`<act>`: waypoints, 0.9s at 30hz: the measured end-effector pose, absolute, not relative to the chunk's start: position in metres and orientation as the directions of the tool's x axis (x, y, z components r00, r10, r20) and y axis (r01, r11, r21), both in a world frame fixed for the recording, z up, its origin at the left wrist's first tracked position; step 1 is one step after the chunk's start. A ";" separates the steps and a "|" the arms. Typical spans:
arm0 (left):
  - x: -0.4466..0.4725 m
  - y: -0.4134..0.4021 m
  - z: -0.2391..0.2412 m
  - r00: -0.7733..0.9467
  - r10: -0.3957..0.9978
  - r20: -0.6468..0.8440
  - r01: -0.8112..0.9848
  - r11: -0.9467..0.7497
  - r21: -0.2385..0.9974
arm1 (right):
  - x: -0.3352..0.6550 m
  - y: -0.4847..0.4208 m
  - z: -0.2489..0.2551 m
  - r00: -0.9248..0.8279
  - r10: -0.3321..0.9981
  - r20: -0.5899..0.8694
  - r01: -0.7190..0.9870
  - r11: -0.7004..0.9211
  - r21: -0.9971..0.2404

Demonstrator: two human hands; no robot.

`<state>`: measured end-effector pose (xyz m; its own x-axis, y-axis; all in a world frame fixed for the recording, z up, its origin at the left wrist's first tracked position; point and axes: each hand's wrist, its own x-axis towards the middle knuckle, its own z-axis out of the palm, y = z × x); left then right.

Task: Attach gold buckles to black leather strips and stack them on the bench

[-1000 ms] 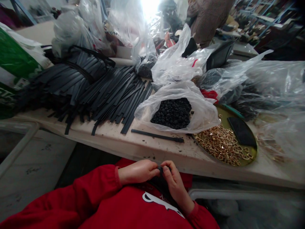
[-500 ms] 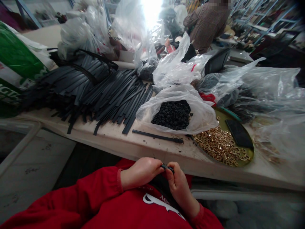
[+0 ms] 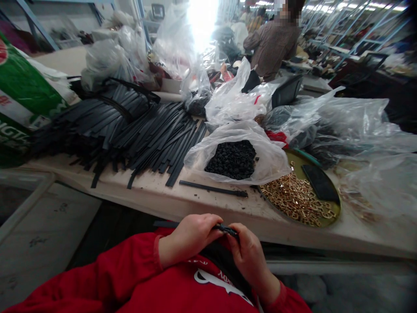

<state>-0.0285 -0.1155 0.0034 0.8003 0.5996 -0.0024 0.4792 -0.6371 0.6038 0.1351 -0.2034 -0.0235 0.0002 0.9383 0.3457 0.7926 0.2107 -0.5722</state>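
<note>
While the left hand point(image 3: 192, 237) and right hand point(image 3: 249, 250) pinch a black strip point(image 3: 228, 230), each almost closed — this side of the table point(image 3: 208, 206) — the step looks like working the strip's end, and the next move seems to need a steady two-handed pinch. Beyond, a lone strip point(image 3: 208, 188) lies before a bag point(image 3: 270, 161) of black pieces point(image 3: 231, 160), gold-coloured links point(image 3: 298, 200) on a tray point(image 3: 297, 162) alongside.

Green-and-white bag point(image 3: 35, 80), left end of the counter point(image 3: 156, 198): white capitals "NGT" legible. Red top point(image 3: 153, 282): white chest lettering, inverted and partly covered, unreadable. Pale panel point(image 3: 45, 261), below the counter's left front edge: dark marks, illegible.
</note>
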 end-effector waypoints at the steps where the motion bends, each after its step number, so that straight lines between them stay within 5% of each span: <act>1: -0.029 -0.115 0.003 0.809 0.588 0.007 0.458 -0.637 0.620 | 0.134 -0.204 -0.025 0.001 0.935 0.355 0.784 0.219 -0.581; 12: -0.029 -0.118 -0.007 0.800 0.598 -0.058 0.477 -0.573 0.667 | 0.127 -0.210 -0.042 -0.023 0.939 0.343 0.667 0.270 -0.695; 27: -0.021 -0.108 0.012 0.800 0.537 -0.267 0.551 -0.483 0.681 | 0.134 -0.208 -0.039 0.061 0.981 0.187 0.674 0.097 -0.732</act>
